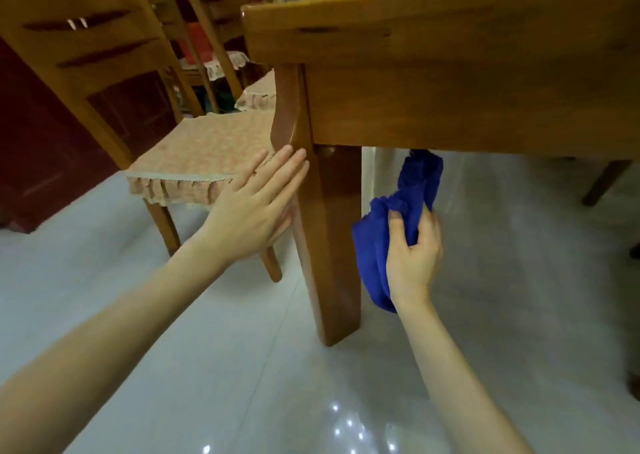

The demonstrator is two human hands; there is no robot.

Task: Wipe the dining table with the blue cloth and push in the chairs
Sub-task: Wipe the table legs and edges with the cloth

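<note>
Head view, right fingers (394, 223) gripping blue cloth (414, 190), left fingers (277, 173) straight on table leg (334, 245)

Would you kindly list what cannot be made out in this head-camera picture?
Head view:
Dining table top: only a glancing sliver shows; wiped or not unknown.
Left hand palm: hidden by its back; contact with the table leg unclear.
Blue cloth upper end: blurred under the apron.
Nearest chair back: cut off by the top edge.

left hand (258, 211) on table leg (325, 245), right gripping blue cloth (398, 218)
</note>
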